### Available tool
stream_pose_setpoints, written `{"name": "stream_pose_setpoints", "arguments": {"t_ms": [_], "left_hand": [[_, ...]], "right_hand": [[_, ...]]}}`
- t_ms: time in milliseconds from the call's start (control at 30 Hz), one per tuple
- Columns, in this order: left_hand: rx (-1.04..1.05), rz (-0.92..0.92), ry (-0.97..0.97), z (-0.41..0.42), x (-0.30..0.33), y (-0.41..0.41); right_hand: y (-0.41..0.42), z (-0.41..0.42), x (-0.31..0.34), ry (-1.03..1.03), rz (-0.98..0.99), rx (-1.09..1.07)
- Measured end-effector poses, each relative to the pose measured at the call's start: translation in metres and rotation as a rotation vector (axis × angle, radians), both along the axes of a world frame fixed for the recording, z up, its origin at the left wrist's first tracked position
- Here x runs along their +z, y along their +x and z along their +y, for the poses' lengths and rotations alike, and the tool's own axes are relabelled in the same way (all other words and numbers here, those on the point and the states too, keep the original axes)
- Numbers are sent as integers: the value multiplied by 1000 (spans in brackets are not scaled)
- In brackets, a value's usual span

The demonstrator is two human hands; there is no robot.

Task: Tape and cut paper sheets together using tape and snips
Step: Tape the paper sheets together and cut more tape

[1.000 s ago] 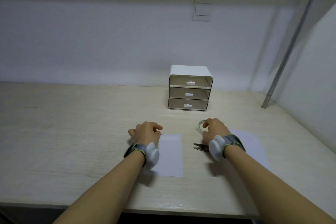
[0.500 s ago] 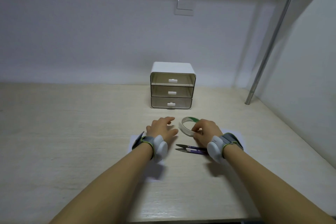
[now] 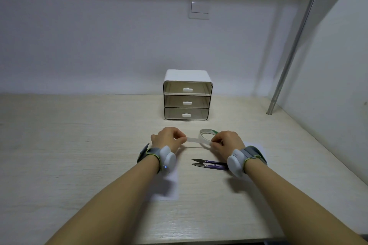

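My right hand (image 3: 225,141) holds a thin roll of tape (image 3: 206,132) just above the desk. My left hand (image 3: 168,138) pinches the free end, and a strip of tape (image 3: 196,140) is stretched between the two hands. Purple-handled snips (image 3: 209,164) lie on the desk just in front of my right wrist, blades pointing left. One white paper sheet (image 3: 169,187) lies under my left forearm. A second sheet (image 3: 256,146) shows only as a corner behind my right wrist.
A small white three-drawer organiser (image 3: 187,98) stands at the back of the wooden desk (image 3: 79,145), all drawers closed. A metal pole (image 3: 294,45) rises at the back right beside the side wall. A wall switch (image 3: 199,5) sits above.
My right hand lifted the tape roll off the desk. My left hand came across, took the tape's end and drew out a strip to the left. The view shifted, so the snips show fully.
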State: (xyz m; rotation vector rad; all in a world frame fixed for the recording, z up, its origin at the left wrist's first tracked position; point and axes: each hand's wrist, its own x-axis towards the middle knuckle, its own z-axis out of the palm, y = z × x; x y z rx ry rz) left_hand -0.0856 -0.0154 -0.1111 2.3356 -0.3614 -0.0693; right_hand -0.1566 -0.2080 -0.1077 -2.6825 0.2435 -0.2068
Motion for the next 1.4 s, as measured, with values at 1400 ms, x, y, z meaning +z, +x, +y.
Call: {"name": "stream_pose_setpoints", "arguments": {"t_ms": [1400], "left_hand": [[57,-69,9,34,4,-15]], "right_hand": [[15,22,67,-634,323,292]]}}
